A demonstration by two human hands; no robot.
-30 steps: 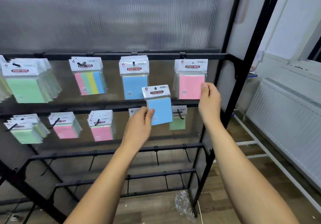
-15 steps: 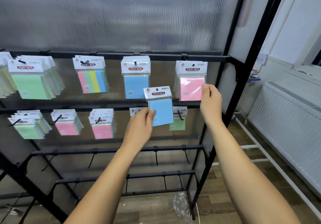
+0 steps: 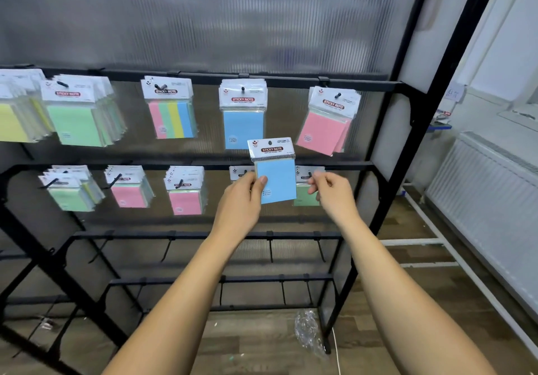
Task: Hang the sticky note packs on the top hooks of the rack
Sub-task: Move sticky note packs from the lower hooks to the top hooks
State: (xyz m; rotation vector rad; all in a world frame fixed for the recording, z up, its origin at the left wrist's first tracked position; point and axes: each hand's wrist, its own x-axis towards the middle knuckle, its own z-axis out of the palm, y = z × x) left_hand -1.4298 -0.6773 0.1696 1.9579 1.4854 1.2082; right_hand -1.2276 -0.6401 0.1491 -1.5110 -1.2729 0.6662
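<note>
My left hand [image 3: 241, 200] pinches the lower left corner of a blue sticky note pack [image 3: 276, 176], held upright in front of the second rail. It sits just below the blue packs [image 3: 243, 118] hanging on a top hook. My right hand [image 3: 332, 194] is at the right edge of a green pack [image 3: 304, 198] on a second-row hook, its fingers loosely curled with a gap between thumb and forefinger. The pink packs [image 3: 326, 127] on the rightmost top hook hang tilted. Multicolour packs [image 3: 171, 112] and green packs [image 3: 78, 115] fill further top hooks on the top rail [image 3: 285, 81].
The second row holds green [image 3: 70, 194] and pink packs [image 3: 186, 197]. Two lower rails [image 3: 221, 235] carry bare hooks. The black rack post [image 3: 422, 118] stands to the right, a white radiator [image 3: 489, 188] beyond it. A crumpled plastic wrapper [image 3: 308, 331] lies on the wooden floor.
My right hand let go of the pink packs on the top hook and dropped to the green pack on the second row. The pink packs now hang tilted. My left hand still holds the blue pack.
</note>
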